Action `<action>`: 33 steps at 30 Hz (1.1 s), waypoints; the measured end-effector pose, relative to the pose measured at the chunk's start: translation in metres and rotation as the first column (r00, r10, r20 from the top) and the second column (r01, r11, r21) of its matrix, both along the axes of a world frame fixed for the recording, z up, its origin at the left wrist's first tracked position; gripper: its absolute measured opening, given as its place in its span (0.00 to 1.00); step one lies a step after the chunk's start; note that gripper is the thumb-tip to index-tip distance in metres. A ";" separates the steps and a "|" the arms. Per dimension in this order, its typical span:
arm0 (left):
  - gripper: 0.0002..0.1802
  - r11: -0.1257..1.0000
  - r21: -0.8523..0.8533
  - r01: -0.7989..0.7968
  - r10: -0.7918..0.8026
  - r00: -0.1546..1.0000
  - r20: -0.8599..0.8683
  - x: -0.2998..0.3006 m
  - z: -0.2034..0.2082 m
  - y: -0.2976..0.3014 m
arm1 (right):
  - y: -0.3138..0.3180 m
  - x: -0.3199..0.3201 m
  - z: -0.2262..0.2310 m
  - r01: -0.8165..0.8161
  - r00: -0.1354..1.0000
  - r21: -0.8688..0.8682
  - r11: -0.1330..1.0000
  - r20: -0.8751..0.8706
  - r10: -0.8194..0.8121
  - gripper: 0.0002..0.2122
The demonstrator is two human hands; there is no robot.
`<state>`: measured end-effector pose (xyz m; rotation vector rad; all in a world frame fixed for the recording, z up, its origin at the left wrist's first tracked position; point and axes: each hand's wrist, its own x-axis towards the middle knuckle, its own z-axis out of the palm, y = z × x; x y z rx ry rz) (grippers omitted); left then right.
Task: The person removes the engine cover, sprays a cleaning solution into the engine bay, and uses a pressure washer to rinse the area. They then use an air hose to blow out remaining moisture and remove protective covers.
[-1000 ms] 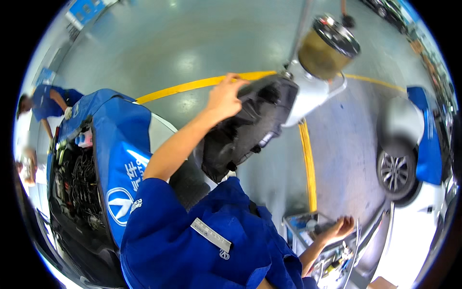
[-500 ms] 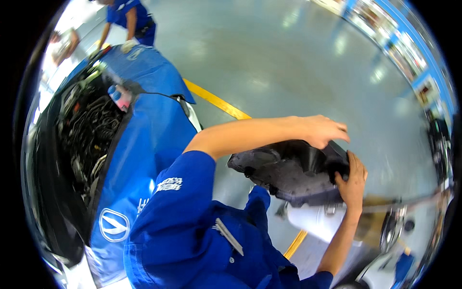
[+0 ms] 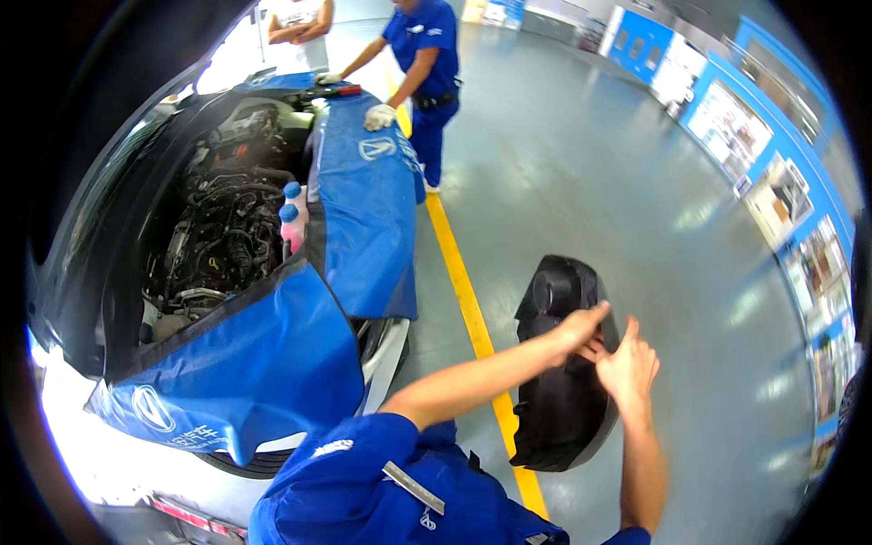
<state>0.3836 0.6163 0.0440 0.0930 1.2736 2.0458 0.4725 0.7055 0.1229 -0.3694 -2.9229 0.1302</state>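
Note:
A black moulded plastic panel (image 3: 559,413), with a round recess near its far end, is in front of me above the grey floor. My left hand (image 3: 578,331) reaches across from the left, its fingers bent at the panel's right side. Close beside it, my right hand (image 3: 629,368) is at the same edge, with a finger pointing up and the thumb side toward the panel. Both hands appear closed on the panel; the fingertips partly overlap and are slightly blurred.
To my left stands a car with an open engine bay (image 3: 222,232) and blue fender covers (image 3: 263,363). Bottles with blue caps (image 3: 292,227) sit at its edge. A co-worker in blue (image 3: 425,64) leans there in white gloves; another person (image 3: 300,32) stands behind. A yellow line (image 3: 463,291) crosses the floor.
My view has swung, bringing the car's front and co-worker further into the picture. The panel has turned from lying crosswise to lengthwise, and my hands have come together at its right edge.

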 end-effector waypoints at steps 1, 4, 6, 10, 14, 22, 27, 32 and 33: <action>0.19 0.989 -0.042 -0.143 0.138 0.984 -0.111 -0.026 -0.014 0.015 | -0.010 -0.020 -0.005 -0.027 1.000 0.013 1.000 0.011 0.027 0.32; 0.18 0.943 -0.303 -0.141 0.041 0.948 -0.316 -0.080 -0.012 0.043 | 0.020 -0.066 -0.023 -0.030 0.993 0.006 1.000 -0.118 0.031 0.33; 0.16 0.940 -0.326 -0.101 -0.016 0.942 -0.335 -0.110 -0.001 0.044 | 0.047 -0.080 -0.037 -0.151 0.964 -0.215 0.965 -0.250 0.095 0.32; 0.17 0.928 -0.332 -0.169 -0.021 0.866 -0.499 -0.172 0.045 0.016 | 0.108 -0.121 -0.078 -0.134 0.911 -0.675 0.726 -0.372 -0.178 0.20; 0.15 0.936 -0.320 -0.148 -0.108 0.745 -0.658 -0.221 0.111 0.020 | 0.204 -0.231 -0.281 0.052 0.963 -0.905 0.421 -0.066 -0.262 0.15; 0.20 0.906 -0.052 -0.420 0.245 0.621 -0.745 -0.256 0.261 -0.099 | 0.120 -0.454 -0.319 0.338 0.919 -0.838 -0.428 0.195 0.343 0.40; 0.42 0.631 0.272 -0.727 0.619 0.259 -0.741 -0.157 0.283 -0.190 | -0.046 -0.509 -0.256 0.475 0.841 -0.595 -0.649 0.089 0.533 0.38; 0.44 0.460 0.139 -0.877 0.413 0.073 -0.908 -0.117 0.222 -0.324 | -0.096 -0.592 -0.217 0.364 0.895 -0.522 -0.771 -0.032 0.444 0.32; 0.42 0.333 0.086 -0.939 0.359 0.042 -0.932 -0.098 0.214 -0.348 | -0.117 -0.603 -0.200 0.345 0.891 -0.544 -0.765 -0.068 0.450 0.32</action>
